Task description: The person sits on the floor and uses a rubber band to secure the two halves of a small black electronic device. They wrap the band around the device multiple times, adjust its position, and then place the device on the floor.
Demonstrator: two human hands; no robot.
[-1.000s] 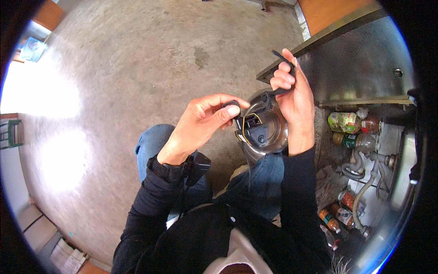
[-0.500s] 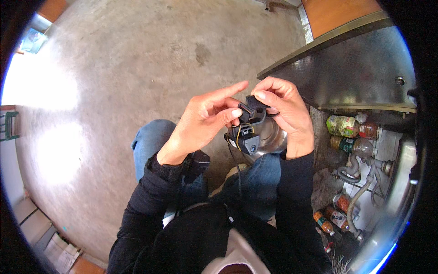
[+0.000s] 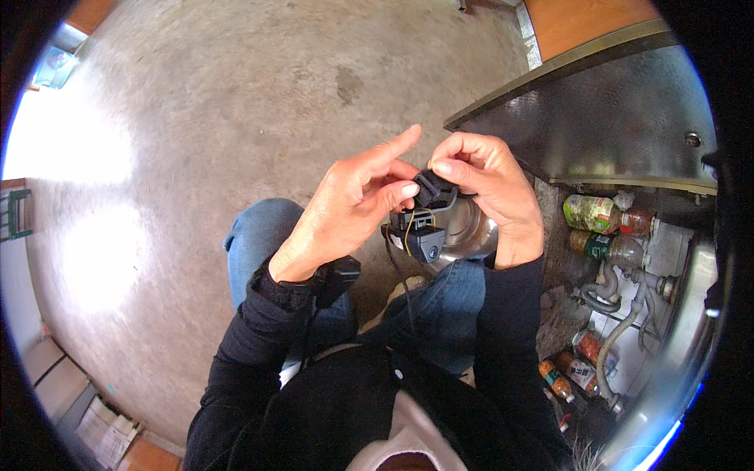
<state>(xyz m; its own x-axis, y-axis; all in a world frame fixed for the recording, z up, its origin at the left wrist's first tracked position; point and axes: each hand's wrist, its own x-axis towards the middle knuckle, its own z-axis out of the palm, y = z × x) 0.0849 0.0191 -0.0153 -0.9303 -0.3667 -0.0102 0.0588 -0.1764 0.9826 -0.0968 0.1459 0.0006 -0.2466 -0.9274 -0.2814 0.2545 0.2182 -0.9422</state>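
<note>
Pinching from both sides, the 2 hands meet over the person's lap around a small black plastic part (image 3: 434, 191) with a blocky black connector housing (image 3: 422, 239) hanging just below it. The left hand (image 3: 345, 212) closes its thumb and middle fingers on the part's left edge, while its index finger sticks straight out, up and to the right, touching nothing. The right hand (image 3: 491, 196) curls over the top and right side of the part, thumb tip pressed on its upper face, so each grip is closed on the same piece. Neither hand is nearer; the part sits between the fingertips, touching both. Its long axis appears to run down and slightly left, from the pinched cap toward the hanging housing.

The part is matt black, with a rounded cap on top. The housing beneath is squarer, with a small round opening on its lower face. Thin wires (image 3: 408, 228), 1 yellowish and the others dark, run from it, and a dark cable (image 3: 397, 275) drops toward the person's chest.

Just behind the hands sits a shiny metal pot (image 3: 470, 228), resting near the knees in blue jeans (image 3: 259, 243). The concrete floor (image 3: 236, 94) spreads around. To the right, under a steel sink unit (image 3: 613, 118), stand bottles (image 3: 597, 213) and grey pipes (image 3: 620, 330).
</note>
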